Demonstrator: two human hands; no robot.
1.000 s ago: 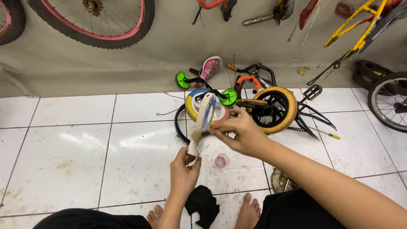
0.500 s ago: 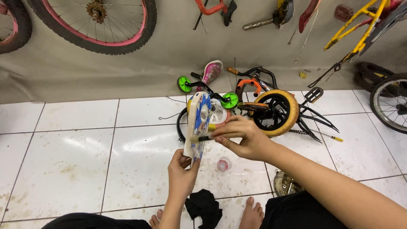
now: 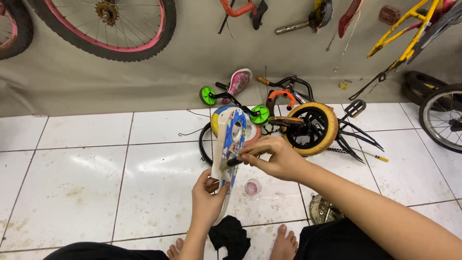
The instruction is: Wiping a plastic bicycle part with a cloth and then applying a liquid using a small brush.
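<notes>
Looking down through the head camera, I read the scene from left to right. A pink-rimmed wheel (image 3: pixel 108 24) hangs on the grey wall at upper left, above white floor tiles (image 3: pixel 72 183) marked with brown stains.

At centre, my left hand (image 3: pixel 207 200) rises from below and closes around the lower end of a printed plastic chain guard (image 3: pixel 230 144), thumb on its near face. The guard stands close to upright, its long axis running from that hand up and away toward the wall, its top tilted slightly to the right. A black cloth (image 3: pixel 231 236) lies on the floor just below it, between my bare feet.

My right hand (image 3: pixel 274 156) comes in from the right and pinches a small dark-tipped brush (image 3: pixel 240 159), fingers pressed together on the handle and the tip touching the guard's face about midway up. That hand sits higher on the guard and to its right; the left is nearer me, at the base.

A small clear cup (image 3: pixel 252 187) sits on the tile just under the right wrist. Beyond it lies a dismantled child's bicycle with a yellow-tyred wheel (image 3: pixel 310 127) and green training wheels (image 3: pixel 208 95). A yellow bike frame (image 3: pixel 409 29) hangs at far right.
</notes>
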